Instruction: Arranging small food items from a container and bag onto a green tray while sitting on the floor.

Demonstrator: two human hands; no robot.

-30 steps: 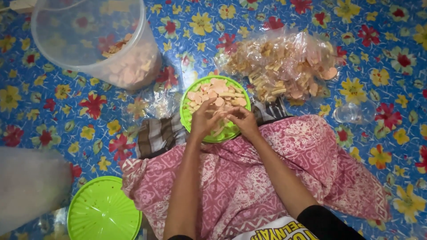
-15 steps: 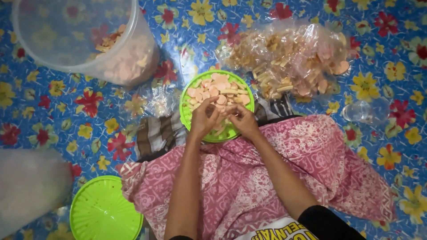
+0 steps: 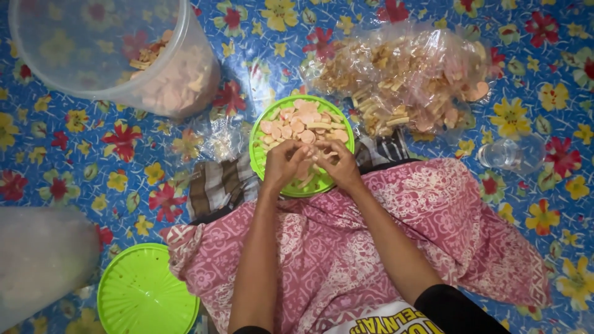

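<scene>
At the frame's centre a green plate [image 3: 263,139] of pale crackers [image 3: 303,120] sits on the flowered mat [image 3: 74,136]. Both hands meet over its near edge: the left hand [image 3: 283,166] and right hand [image 3: 337,167] curl their fingers around crackers. A clear tub [image 3: 105,49] lies upper left, a snack bag [image 3: 408,74] upper right, a green lid [image 3: 145,294] lower left.

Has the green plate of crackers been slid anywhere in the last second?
No. The green plate keeps its place by the striped cloth and below the clear bag of snacks; only the camera view drifted. Both hands, left and right, stay over it.
</scene>
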